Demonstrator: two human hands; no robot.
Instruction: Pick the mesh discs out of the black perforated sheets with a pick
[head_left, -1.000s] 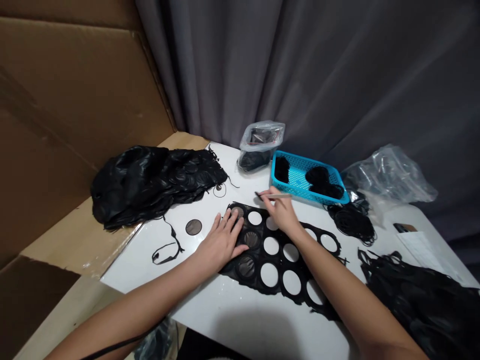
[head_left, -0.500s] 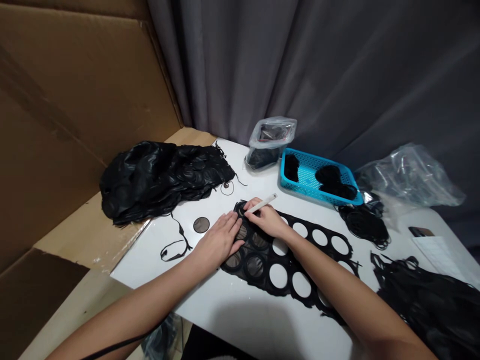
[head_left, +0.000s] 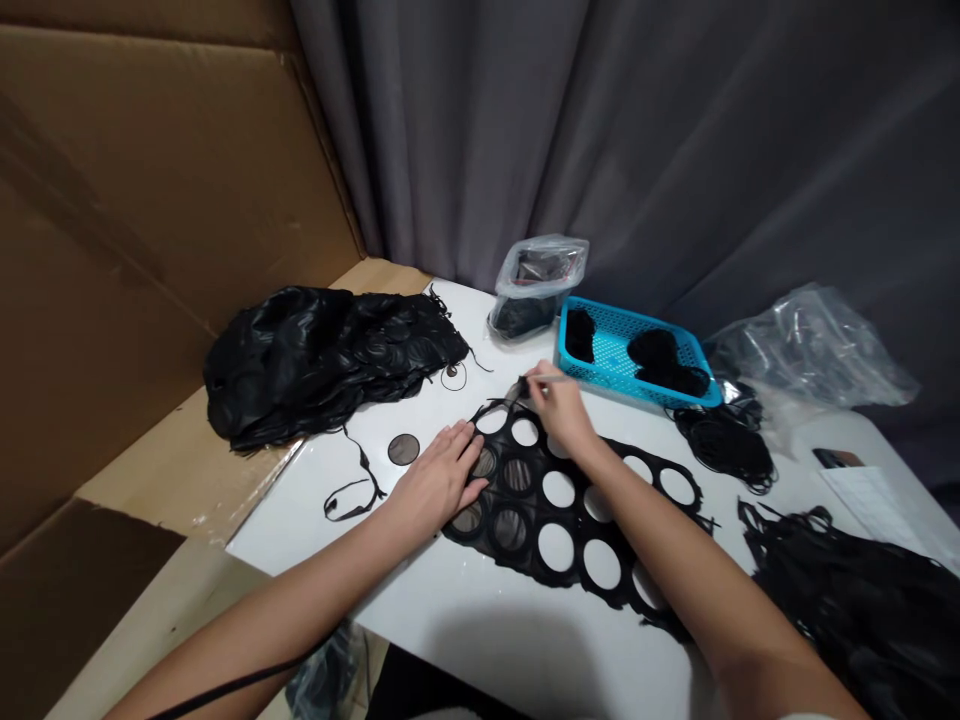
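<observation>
A black sheet with rows of round holes (head_left: 534, 512) lies on the white table. Several holes at its left end still hold dark mesh discs; others show white tabletop. My left hand (head_left: 442, 470) presses flat on the sheet's left end, fingers stretched out. Above the sheet's far edge, my right hand (head_left: 559, 405) pinches a slim pale stick-like tool (head_left: 556, 378), seen nearly edge-on. A small dark, thin piece (head_left: 519, 388) is at the tool's tip, lifted off the sheet; its shape is blurred. Left of my left hand lies a loose mesh disc (head_left: 403, 449).
A heap of black sheets (head_left: 330, 365) is at the left, beside cardboard (head_left: 172, 440). At the back stand a clear bag (head_left: 536, 285) and a blue basket (head_left: 611, 365) of black pieces. Black rings (head_left: 724, 450), a plastic bag (head_left: 817, 345) and black scraps (head_left: 847, 590) are right.
My right hand has moved up and right with the tool, lifting a dark piece. The hole at the sheet's far left corner now shows white. My left hand stays put.
</observation>
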